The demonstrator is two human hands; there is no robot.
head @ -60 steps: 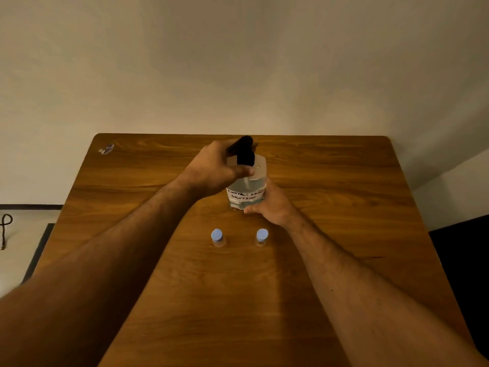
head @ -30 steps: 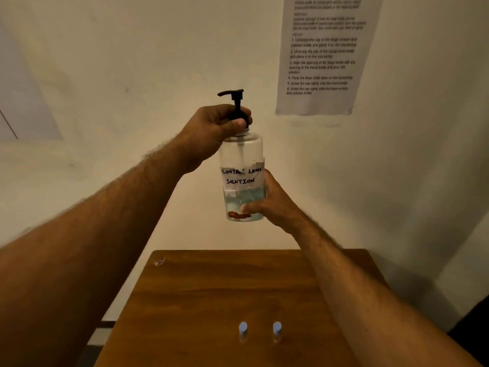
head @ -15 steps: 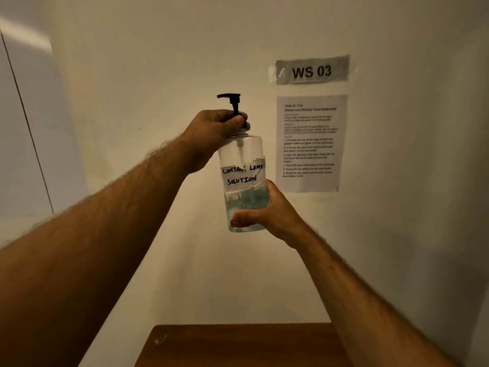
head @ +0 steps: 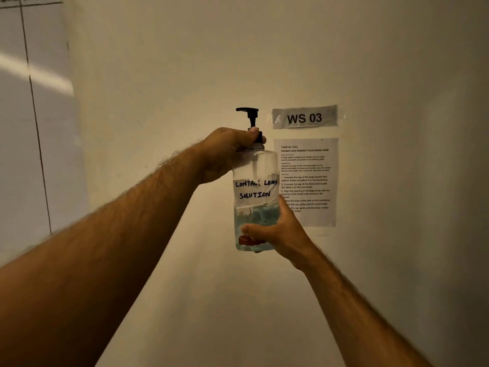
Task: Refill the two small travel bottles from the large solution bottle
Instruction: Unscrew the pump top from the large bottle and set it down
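The left hand (head: 227, 152) curls around the black collar of the pump cap (head: 250, 123), thumb tip pressed against its stem, forearm stretched up and forward. The right hand (head: 277, 231) grips the base of the large solution bottle (head: 255, 197), thumb across the front, fingers wrapped behind. The bottle is clear, smooth, cylindrical plastic, held upright in the air before the wall, with bluish liquid low inside and a hand-lettered white label (head: 255, 189). Behind it hang a "WS 03" sign (head: 304, 117) and a printed instruction sheet (head: 309, 178).

Both forearms bare to frame edge, no sleeves, w/ visible hair. Left hand (head: 225, 152) & right hand (head: 280, 231): no rings, watch or gloves.
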